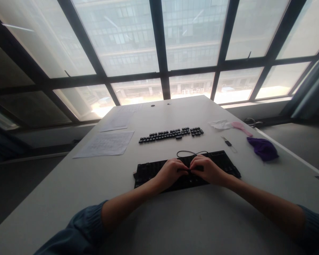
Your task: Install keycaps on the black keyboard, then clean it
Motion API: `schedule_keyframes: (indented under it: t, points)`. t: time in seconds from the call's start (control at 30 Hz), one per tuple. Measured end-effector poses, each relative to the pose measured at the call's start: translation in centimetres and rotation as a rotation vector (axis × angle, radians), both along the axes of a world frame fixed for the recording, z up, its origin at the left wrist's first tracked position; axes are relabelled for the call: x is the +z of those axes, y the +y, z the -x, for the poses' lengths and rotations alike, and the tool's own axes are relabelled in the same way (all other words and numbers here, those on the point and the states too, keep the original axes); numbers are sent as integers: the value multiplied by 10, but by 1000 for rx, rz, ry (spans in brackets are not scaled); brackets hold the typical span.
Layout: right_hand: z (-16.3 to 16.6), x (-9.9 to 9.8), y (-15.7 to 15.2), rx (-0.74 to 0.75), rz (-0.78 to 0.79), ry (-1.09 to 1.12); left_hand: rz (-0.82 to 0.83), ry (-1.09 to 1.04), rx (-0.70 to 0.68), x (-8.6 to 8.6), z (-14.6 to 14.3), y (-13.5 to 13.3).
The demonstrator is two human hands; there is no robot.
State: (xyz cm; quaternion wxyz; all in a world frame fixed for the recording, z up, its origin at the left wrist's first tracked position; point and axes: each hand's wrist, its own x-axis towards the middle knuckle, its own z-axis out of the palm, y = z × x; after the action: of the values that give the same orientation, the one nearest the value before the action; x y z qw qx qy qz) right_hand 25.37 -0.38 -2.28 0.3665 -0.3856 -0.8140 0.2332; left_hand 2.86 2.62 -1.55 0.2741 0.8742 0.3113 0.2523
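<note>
A black keyboard [220,164] lies on the white table in front of me, with a thin cable [184,152] looped behind it. Over its middle, my left hand [171,171] is closed in a pinch, thumb and fingers together. My right hand [206,169] pinches at the same spot, its fingertips meeting those of the left. Whatever sits between the fingertips is tiny and dark against the keys, so I cannot make it out. Beyond the keyboard, loose black keycaps [164,135] stand in rows on the table. Both hands cover the keyboard's central part.
Paper sheets [106,143] lie on the left of the table [95,198]. To the right are a white tissue [220,124], a pink brush-like item [240,127], a small tool with wire loops [228,143] and a purple cloth [262,149]. Large windows [191,32] rise behind.
</note>
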Motion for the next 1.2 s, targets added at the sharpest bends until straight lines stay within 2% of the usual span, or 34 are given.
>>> schedule_keyframes:
  t: [0.27,0.47,0.67,0.87,1.03,1.2]
  points:
    - [-2,-5,-1,18,-6,-7,-7,-12,90,-2,3,-7]
    - [-1,-3,-2,14,-37,-27,-126,75,136,2,3,-12]
    - [1,1,-4,33,-93,-53,-206,123,120,-1,2,-12]
    - [0,1,-7,47,-119,-86,-88,20,78,-3,3,-13]
    - [0,-1,-7,45,-128,-86,59,-1,177,1,4,-17]
    - [1,0,-7,42,-131,-88,91,-9,193,5,4,-17]
